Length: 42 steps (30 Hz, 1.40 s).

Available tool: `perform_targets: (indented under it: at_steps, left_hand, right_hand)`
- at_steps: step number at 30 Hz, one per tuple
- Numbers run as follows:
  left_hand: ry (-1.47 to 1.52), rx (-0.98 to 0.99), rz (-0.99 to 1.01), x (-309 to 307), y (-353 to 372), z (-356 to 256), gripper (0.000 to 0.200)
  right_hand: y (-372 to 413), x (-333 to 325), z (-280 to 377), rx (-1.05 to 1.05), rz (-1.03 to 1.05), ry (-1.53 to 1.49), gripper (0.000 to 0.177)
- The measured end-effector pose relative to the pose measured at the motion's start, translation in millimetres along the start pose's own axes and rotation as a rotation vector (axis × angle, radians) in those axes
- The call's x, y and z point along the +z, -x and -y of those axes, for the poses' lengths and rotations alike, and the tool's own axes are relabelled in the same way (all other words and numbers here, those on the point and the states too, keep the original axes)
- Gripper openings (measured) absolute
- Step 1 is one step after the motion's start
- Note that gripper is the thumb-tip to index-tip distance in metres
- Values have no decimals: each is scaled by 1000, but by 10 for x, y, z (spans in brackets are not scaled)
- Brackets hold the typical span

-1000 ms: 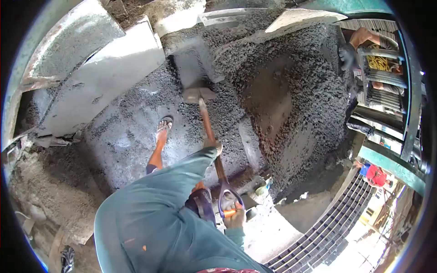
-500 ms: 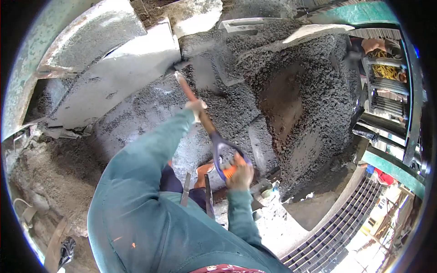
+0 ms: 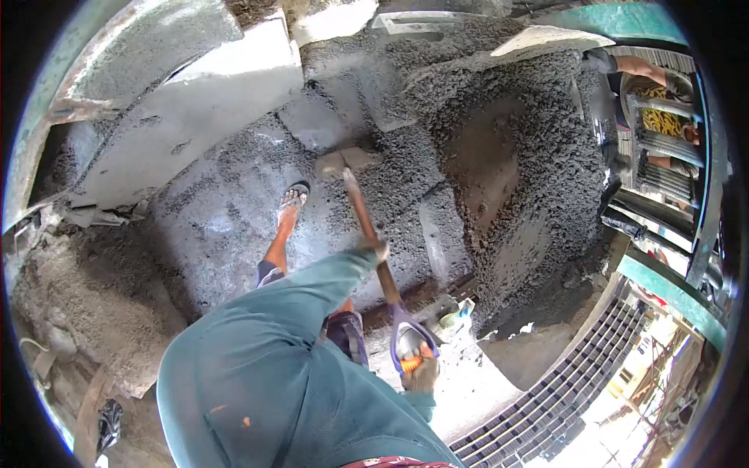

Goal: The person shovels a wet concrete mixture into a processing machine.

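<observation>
I am holding a shovel [image 3: 363, 207] with both hands. My left hand [image 3: 381, 250] is closed around the lower wooden shaft. My right hand [image 3: 424, 374] wraps the orange grip of the dark D-shaped handle [image 3: 398, 320]. The shovel's blade [image 3: 337, 163] rests at the dark, gritty wet mix [image 3: 398, 168] spread on the floor, partly blending with it. My bare leg with a sandalled foot [image 3: 292, 200] stands on the smooth grey floor left of the shaft.
A large mound of wet mix [image 3: 546, 156] lies to the right. Pale slabs [image 3: 195, 117] lean at the upper left, above a sandy heap [image 3: 94, 296]. Behind green bars at the right, another person's arm [image 3: 644, 69] reaches in. A black grid of moulds [image 3: 546, 390] curves at the lower right.
The shovel has swung right and toward me, its blade coming away from the slab edge. Both hands moved down and right with it. My sandalled foot has come into view.
</observation>
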<state>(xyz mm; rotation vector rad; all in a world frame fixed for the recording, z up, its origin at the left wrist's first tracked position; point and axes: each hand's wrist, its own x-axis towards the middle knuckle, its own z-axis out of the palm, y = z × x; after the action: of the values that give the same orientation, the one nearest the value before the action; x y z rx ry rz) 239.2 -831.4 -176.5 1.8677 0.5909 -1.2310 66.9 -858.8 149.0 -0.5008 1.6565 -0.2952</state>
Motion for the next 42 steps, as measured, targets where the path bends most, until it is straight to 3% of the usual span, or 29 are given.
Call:
perform_targets:
  at_steps: [1,3,6,8,9,11,12,13,14,15,16,17,18,19,20,23,24,25,27,29,30,33,35,36,37,38,39,40,42]
  left_hand:
    - [-84,78,-217,377,-71,292,30]
    - [-53,-48,219,-126,480,31,37]
    - [242,-98,-77,-411,644,58,37]
    - [261,-25,-103,-1127,710,-100,35]
    - [330,29,-215,-1231,241,174,27]
    - [216,65,-260,-1965,26,-29,34]
    - [322,57,-247,-2087,-653,268,30]
    - [429,48,-235,-2200,-1307,560,27]
    - [-21,257,-36,-2231,-1861,837,27]
    - [-612,592,35,-2267,-2340,1072,26]
    - [-928,936,13,-2316,-2692,1233,25]
    - [-607,563,82,-2173,-2294,1108,24]
    - [40,176,33,-2046,-1761,892,24]
    - [489,-71,-179,-1961,-993,528,24]
    - [463,-214,17,-1770,-839,520,22]
    - [-196,91,158,-477,-750,1045,17]
    - [-351,252,7,174,-776,1351,14]
    - [404,-174,15,583,-195,1145,24]
    - [744,-335,291,649,545,1017,22]
    - [513,-209,170,719,960,1011,24]
    - [462,-167,122,690,1048,1023,23]
    - [630,-85,-3,121,919,1282,22]
    - [668,-7,-148,-631,501,1490,24]
    - [550,18,-290,-1118,332,1467,22]
    - [630,11,-317,-1693,251,1354,21]
    - [788,-61,-290,-2024,258,1155,19]
    - [951,-138,-275,-2354,255,958,17]
    - [1109,-220,-273,-2685,250,761,15]
    - [1113,-283,-204,-2641,-74,862,15]
  right_hand:
    - [-22,-220,12,-95,-68,106,17]
    - [11,-382,100,-61,28,116,15]
    - [-142,-546,-57,-98,103,209,25]
    - [-259,-269,-243,11,187,133,23]
    - [-251,49,-356,-3,232,178,23]
    - [-78,933,-644,182,240,64,20]
    - [-163,1233,-822,100,274,326,19]
    - [-290,1333,-1066,76,318,353,13]
    - [-414,1434,-1308,51,362,378,8]
    - [-559,1408,-1496,95,403,174,10]
    - [-509,1354,-1406,104,509,137,12]
    - [-614,1084,-1392,-86,578,326,8]
    - [-750,800,-1394,-289,609,505,7]
    - [-733,696,-1158,-304,539,527,6]
    - [-677,616,-904,-317,468,547,7]
    - [-516,-267,-288,-81,190,393,14]
    - [-628,-779,-195,-172,148,407,19]
    - [-721,-1176,-120,-262,105,421,23]
    - [-461,-1401,137,-302,-16,414,19]
    - [-658,-1744,193,-217,-51,377,16]
    - [-891,-1966,155,-107,91,255,14]
    - [-1178,-1856,-299,-164,141,157,14]
    - [-624,-811,-620,-214,108,349,16]
    - [-44,-18,-717,-95,203,411,1]
    - [-134,266,-923,-5,403,335,6]
    - [-507,511,-1214,-100,515,494,9]
    - [-489,908,-1405,-57,469,608,10]
    - [-594,982,-1496,-81,494,633,10]
    - [-1058,879,-1718,-199,623,591,10]
